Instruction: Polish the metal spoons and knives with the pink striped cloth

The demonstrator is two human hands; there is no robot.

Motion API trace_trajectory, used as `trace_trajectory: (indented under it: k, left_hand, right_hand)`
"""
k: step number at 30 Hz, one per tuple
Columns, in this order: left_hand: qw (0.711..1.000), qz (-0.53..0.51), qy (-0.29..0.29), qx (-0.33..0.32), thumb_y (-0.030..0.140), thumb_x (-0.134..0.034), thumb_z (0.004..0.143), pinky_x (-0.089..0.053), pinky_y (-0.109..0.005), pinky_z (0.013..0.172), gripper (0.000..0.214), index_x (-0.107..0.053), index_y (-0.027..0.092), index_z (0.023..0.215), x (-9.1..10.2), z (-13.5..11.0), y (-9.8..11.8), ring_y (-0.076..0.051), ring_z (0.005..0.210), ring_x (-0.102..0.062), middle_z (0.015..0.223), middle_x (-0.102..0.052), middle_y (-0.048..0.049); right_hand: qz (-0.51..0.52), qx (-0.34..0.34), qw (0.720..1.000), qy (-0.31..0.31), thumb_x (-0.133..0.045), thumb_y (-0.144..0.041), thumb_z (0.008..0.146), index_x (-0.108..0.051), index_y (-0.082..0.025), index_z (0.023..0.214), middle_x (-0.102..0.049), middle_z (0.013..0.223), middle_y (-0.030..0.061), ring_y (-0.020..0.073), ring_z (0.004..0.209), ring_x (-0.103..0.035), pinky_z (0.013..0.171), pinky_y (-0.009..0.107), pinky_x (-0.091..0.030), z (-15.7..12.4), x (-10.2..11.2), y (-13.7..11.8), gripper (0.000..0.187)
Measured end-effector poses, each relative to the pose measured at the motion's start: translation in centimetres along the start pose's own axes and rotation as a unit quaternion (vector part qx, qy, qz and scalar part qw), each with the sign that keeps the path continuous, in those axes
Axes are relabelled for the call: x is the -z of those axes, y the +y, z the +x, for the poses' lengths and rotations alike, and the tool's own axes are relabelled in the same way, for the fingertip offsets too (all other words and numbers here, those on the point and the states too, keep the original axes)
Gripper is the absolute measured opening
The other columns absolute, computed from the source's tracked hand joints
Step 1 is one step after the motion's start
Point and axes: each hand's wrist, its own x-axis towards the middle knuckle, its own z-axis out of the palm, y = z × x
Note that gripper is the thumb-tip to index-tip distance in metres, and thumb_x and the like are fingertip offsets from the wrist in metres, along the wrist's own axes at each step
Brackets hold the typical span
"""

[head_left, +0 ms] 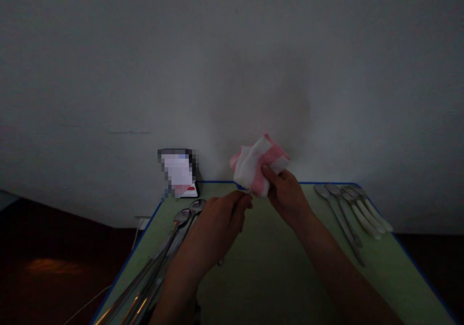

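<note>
Above the far part of the green table, my right hand grips a pink-and-white striped cloth, its thumb pressed on top. My left hand is closed beside the cloth's lower edge. Between its fingers and the cloth shows a short piece of a thin metal utensil. The utensil's other end is hidden in the cloth, so its kind does not show.
Several long-handled metal spoons and other utensils lie along the left side, partly behind my left forearm. Spoons and pale-handled forks lie at the right. A phone-like screen leans at the back against the wall.
</note>
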Motion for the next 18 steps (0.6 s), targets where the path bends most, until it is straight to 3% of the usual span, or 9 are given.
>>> trace_trajectory:
  k: [18]
  left_hand:
    - [0.999, 0.029, -0.019, 0.014, 0.034, -0.032, 0.091, -0.036, -0.024, 0.052, 0.031, -0.059, 0.02, 0.088, -0.08, -0.12, 0.2, -0.016, 0.057, -0.058, 0.063, -0.063, -0.001]
  right_hand:
    - [-0.029, -0.004, 0.999, -0.025, -0.063, -0.035, 0.07, -0.062, -0.016, 0.082, -0.064, 0.067, 0.0016, 0.0144, 0.062, -0.059, 0.06, 0.029, -0.045, -0.09, 0.58, -0.43, 0.022]
